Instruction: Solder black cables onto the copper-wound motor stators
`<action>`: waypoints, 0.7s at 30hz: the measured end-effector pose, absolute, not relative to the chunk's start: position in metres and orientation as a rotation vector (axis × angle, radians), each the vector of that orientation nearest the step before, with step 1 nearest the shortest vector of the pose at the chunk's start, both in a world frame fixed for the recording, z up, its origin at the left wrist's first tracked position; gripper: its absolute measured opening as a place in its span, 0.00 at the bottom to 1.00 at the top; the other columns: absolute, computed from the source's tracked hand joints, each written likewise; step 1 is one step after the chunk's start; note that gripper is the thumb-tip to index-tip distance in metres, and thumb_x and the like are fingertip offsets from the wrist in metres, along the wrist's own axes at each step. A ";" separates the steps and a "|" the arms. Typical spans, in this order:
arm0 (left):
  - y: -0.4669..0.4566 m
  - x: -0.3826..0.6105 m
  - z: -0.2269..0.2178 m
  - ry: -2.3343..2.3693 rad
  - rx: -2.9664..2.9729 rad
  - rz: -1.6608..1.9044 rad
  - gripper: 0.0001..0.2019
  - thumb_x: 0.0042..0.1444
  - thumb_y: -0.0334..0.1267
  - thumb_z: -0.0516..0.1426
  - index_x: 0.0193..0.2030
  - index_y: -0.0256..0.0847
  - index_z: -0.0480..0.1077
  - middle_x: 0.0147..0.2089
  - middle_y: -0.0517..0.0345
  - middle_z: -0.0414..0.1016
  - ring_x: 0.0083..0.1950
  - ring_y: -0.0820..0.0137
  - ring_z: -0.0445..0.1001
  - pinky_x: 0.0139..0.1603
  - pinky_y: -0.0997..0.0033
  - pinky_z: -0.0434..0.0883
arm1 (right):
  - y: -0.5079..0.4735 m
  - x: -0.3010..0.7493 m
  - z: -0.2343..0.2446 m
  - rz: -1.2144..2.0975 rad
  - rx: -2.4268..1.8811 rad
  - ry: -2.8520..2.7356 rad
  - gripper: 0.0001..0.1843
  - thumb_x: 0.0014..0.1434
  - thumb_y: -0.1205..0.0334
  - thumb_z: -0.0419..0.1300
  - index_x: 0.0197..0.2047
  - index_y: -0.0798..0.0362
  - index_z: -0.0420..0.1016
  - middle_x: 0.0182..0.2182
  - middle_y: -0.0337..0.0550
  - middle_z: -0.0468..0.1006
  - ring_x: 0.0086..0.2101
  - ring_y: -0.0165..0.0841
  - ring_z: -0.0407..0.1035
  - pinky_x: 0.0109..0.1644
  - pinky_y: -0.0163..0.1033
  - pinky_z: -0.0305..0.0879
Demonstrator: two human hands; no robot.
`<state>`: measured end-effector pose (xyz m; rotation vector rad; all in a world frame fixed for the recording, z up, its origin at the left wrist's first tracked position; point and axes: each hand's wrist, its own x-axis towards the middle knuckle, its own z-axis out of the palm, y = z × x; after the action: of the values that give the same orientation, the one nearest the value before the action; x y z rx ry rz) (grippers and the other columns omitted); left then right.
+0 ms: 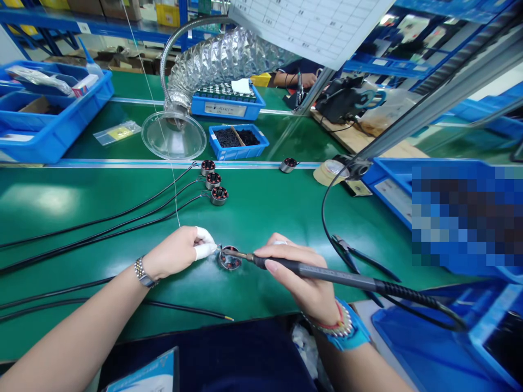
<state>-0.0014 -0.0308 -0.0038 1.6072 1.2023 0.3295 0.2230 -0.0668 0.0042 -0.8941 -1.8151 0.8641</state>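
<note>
Right hand (292,280) holds a soldering iron (322,269) to a motor (229,258) beside left hand (175,251)

A foil duct (212,68) ends in a clear hood (174,136) beside a blue bin (237,151) of black pieces.

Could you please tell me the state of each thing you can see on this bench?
Small motor, on the green mat, red windings showing.
Left hand, white finger cots on, at the motor's edge.
Right hand, gripping the soldering iron.
Soldering iron, tip at the motor.
Three wired motors, standing in a row.
Side cutters, lying open.
Clear fume hood, joined to a foil duct.
</note>
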 end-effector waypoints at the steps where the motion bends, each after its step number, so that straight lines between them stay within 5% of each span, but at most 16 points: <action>1: -0.031 -0.001 -0.003 1.207 1.606 0.328 0.11 0.49 0.44 0.53 0.27 0.37 0.68 0.23 0.63 0.62 0.24 0.75 0.56 0.26 0.75 0.54 | -0.067 0.223 0.004 0.863 -0.892 -1.816 0.09 0.54 0.71 0.56 0.37 0.54 0.76 0.26 0.43 0.74 0.27 0.32 0.63 0.29 0.39 0.60; 21: -0.031 -0.002 -0.005 1.200 1.618 0.329 0.12 0.50 0.45 0.52 0.28 0.38 0.68 0.22 0.64 0.62 0.24 0.75 0.57 0.25 0.75 0.54 | -0.068 0.225 0.009 0.860 -0.882 -1.799 0.09 0.55 0.70 0.55 0.37 0.53 0.76 0.25 0.43 0.73 0.27 0.32 0.62 0.29 0.39 0.59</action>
<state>-0.0018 -0.0313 -0.0049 1.6185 1.1995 0.3293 0.2253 -0.0679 0.0094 -0.8824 -1.7986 0.8601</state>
